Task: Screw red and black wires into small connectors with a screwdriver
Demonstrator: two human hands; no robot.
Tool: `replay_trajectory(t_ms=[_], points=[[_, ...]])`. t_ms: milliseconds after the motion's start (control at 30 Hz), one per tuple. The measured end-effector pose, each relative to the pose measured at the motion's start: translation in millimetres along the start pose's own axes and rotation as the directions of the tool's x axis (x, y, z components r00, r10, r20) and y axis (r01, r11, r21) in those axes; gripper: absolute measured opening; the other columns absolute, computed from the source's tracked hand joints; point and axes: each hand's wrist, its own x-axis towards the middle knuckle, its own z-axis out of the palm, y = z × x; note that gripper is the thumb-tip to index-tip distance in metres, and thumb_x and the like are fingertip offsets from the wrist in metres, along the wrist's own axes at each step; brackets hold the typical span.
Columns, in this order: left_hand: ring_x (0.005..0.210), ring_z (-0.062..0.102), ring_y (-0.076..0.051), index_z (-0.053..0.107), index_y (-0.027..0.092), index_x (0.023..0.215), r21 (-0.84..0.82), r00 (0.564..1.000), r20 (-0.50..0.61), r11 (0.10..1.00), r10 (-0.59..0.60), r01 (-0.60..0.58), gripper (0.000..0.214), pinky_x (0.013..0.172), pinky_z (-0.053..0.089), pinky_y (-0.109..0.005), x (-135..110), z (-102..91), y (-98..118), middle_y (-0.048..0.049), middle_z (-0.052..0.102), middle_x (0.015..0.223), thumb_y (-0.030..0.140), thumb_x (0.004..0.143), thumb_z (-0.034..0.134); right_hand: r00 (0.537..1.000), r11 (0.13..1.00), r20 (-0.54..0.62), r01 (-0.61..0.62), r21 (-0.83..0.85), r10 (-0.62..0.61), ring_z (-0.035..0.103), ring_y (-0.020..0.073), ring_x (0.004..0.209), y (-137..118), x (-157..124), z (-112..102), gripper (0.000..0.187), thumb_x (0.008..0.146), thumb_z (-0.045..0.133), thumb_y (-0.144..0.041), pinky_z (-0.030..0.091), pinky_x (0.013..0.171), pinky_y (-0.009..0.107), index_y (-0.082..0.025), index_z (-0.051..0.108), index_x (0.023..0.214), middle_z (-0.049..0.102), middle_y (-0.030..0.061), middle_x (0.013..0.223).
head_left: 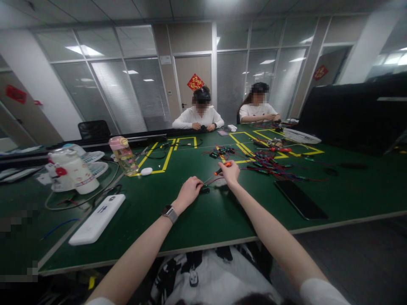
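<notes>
My right hand (pixel 230 173) is closed around the orange and black handle of a screwdriver (pixel 219 170). Its thin shaft slants down to the left, with the tip close to the fingertips of my left hand (pixel 190 190). Those left fingers are pinched at a small black part (pixel 205 190) low over the green table; its details are too small to tell. A reddish thin wire (pixel 216 180) runs from beside the part toward my right hand. Beyond and to the right lies a pile of red and black wires with small green-and-black pieces (pixel 270 165).
A black phone (pixel 299 199) lies right of my right forearm, a white power bank (pixel 98 219) on the left. Bottles (pixel 124 156), a white earbud case (pixel 146 171), cables and yellow tape outlines cover the green table (pixel 222 228). Two people (pixel 199 116) sit opposite. A dark monitor (pixel 356 114) stands right.
</notes>
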Motion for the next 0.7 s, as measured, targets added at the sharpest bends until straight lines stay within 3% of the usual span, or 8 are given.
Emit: replay_trajectory(t_ms=[267, 433, 533, 700], points=[[0.089, 0.059, -0.02, 0.071, 0.015, 0.092, -0.012, 0.998, 0.052, 1.0, -0.02, 0.021, 0.025, 0.083, 0.046, -0.033, -0.3, -3.1, -2.3, -0.0078, 0.064, 0.094, 0.024, 0.091, 0.047, 0.994, 0.988, -0.048, -0.097, 0.118, 0.103, 0.061, 0.0161, 0.055, -2.4, 5.1, -2.0, 0.018, 0.057, 0.075, -0.026, 0.052, 0.054, 0.027, -0.019, 0.061, 0.066, 0.06, -0.0043, 0.056], [0.09, 0.058, -0.021, 0.071, 0.017, 0.098, -0.015, 0.995, 0.098, 0.999, 0.03, -0.029, 0.035, 0.083, 0.046, -0.034, -3.9, -10.8, -1.6, -0.0074, 0.062, 0.094, 0.043, 0.091, 0.049, 0.977, 0.952, -0.083, -0.17, 0.254, 0.197, 0.055, 0.0118, 0.044, -11.0, 7.3, -4.3, 0.022, 0.057, 0.077, -0.022, 0.05, 0.042, 0.023, -0.018, 0.058, 0.066, 0.053, -0.0084, 0.05], [0.096, 0.056, -0.022, 0.067, 0.019, 0.11, -0.048, 0.99, 0.116, 0.996, 0.079, -0.074, 0.045, 0.087, 0.046, -0.035, -6.4, -14.4, -2.2, -0.0079, 0.061, 0.102, 0.052, 0.081, 0.061, 0.956, 0.898, -0.068, -0.243, 0.368, 0.286, 0.053, 0.0087, 0.04, -19.0, 8.0, -5.3, 0.022, 0.063, 0.075, -0.017, 0.05, 0.041, 0.019, -0.018, 0.054, 0.067, 0.052, -0.01, 0.048], [0.103, 0.056, -0.022, 0.064, 0.02, 0.116, -0.154, 0.988, 0.11, 0.984, 0.112, -0.095, 0.043, 0.092, 0.046, -0.035, -8.5, -15.3, -1.7, -0.0071, 0.057, 0.114, 0.04, 0.077, 0.067, 0.871, 0.745, 0.045, -0.444, 0.497, 0.489, 0.049, 0.0057, 0.034, -26.2, 8.3, -5.4, 0.02, 0.079, 0.059, -0.011, 0.048, 0.037, 0.014, -0.018, 0.046, 0.065, 0.051, -0.008, 0.043]])
